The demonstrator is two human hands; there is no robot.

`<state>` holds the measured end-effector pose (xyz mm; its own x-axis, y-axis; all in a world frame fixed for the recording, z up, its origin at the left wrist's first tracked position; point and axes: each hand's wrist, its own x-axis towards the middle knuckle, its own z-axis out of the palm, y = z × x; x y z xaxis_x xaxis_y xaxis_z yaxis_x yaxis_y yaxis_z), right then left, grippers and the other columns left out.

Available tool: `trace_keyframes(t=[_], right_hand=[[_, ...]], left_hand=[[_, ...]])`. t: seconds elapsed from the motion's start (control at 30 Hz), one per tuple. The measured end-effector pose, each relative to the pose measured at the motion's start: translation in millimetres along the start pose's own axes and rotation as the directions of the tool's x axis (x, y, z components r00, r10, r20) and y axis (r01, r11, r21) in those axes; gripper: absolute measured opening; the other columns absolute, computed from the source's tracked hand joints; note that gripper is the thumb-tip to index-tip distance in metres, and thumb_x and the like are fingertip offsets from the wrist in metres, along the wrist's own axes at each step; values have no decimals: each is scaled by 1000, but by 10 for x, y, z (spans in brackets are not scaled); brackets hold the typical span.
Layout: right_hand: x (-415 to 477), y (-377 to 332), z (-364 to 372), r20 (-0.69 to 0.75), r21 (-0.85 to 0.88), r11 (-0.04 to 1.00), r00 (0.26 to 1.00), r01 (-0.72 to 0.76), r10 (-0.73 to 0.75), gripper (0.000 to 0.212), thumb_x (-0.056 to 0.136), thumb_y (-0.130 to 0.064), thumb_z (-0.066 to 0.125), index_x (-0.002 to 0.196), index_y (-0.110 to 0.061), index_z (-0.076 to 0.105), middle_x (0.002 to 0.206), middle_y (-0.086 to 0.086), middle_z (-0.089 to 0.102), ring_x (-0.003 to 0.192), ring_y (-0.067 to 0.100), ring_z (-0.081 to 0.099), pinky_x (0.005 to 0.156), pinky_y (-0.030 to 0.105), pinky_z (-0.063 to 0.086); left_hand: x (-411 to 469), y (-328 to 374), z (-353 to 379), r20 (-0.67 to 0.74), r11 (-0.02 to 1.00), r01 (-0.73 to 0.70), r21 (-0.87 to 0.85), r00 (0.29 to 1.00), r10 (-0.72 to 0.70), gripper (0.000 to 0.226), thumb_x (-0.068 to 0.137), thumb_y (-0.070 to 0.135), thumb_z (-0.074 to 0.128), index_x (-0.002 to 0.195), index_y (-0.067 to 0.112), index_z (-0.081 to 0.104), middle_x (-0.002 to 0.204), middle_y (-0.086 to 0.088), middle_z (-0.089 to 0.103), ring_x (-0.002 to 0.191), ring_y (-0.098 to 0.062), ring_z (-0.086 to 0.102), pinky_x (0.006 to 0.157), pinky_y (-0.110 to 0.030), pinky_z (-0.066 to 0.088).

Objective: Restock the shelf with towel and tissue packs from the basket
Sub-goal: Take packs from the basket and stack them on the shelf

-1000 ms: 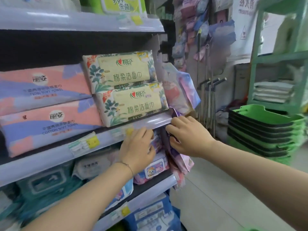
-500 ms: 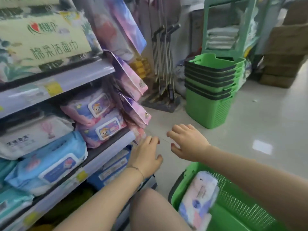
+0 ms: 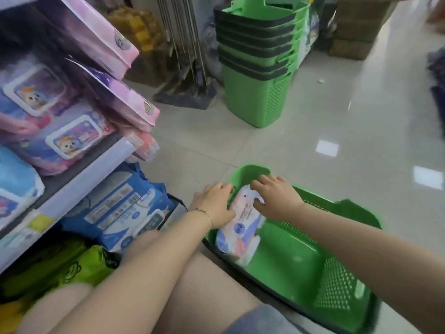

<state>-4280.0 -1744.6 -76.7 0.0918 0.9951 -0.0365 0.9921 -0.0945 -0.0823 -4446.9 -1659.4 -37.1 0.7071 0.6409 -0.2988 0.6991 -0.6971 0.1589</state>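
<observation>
Down in the basket, left hand and right hand fingers clasp the soft pink-white-purple pack.

green basket, pink‑white pack — blue patches
</observation>
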Motion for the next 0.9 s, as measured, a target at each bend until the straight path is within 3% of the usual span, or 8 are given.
trace_keyframes(t=[0.23,0.37,0.43,0.57,0.67,0.73,0.8,0.9], right_hand=[[-286,-30,581,214,49,993,973,-104,91,35,90,-34,47,119,-15,51,114,6,51,108,26,49,79,35,32],[-336,-180,884,385,89,974,909,-206,157,38,89,-37,51,121,-16,51,116,6,52,111,26,50,92,40,37],[-348,-232,1064,490,117,946,846,-302,209,53,85,-38,58,132,-17,45,123,6,52,115,27,49,98,44,38],[-337,-374,1387,635,241,831,728,-502,256,107,74,-43,75,150,-13,7,141,12,40,124,33,46,102,49,41],[-255,-530,1572,661,327,810,730,-487,172,122,71,-50,74,151,-13,-11,151,19,21,137,36,28,114,43,25],[-193,-603,1654,680,364,768,714,-527,168,129,61,-60,71,151,-17,-10,153,20,8,141,38,12,119,42,9],[-191,-622,1659,628,399,756,756,-519,187,130,57,-59,72,152,-17,-8,153,19,3,142,39,5,119,43,1],[-242,-618,1612,526,507,666,808,-548,264,111,73,-34,79,151,-11,3,154,13,13,141,32,16,117,40,17]], left_hand=[[100,15,230,-61,994,-74,-80,996,69,27,89,30,50,115,23,52,117,-1,55,108,-23,53,84,-33,43],[168,-1,286,-50,992,-100,-72,994,97,29,90,30,50,118,24,52,120,1,54,110,-21,52,84,-31,39],[202,-31,321,-19,992,-84,-93,996,82,29,89,29,51,118,23,53,120,0,54,110,-22,52,83,-30,39],[258,-109,379,55,990,-29,-139,998,37,26,85,27,54,111,23,54,117,-1,53,107,-22,53,81,-30,41],[296,-140,367,52,986,-33,-166,998,42,24,85,26,55,108,21,55,112,-1,53,103,-22,53,84,-33,44],[314,-150,350,43,981,-38,-191,998,47,24,85,26,55,108,21,55,110,-2,52,101,-22,53,85,-35,45],[329,-153,340,30,977,-37,-211,999,45,24,85,26,56,108,21,55,110,-2,52,100,-22,53,87,-36,46],[335,-143,342,27,974,-42,-225,998,49,25,85,26,57,109,20,55,111,-3,52,102,-24,53,90,-38,46]])
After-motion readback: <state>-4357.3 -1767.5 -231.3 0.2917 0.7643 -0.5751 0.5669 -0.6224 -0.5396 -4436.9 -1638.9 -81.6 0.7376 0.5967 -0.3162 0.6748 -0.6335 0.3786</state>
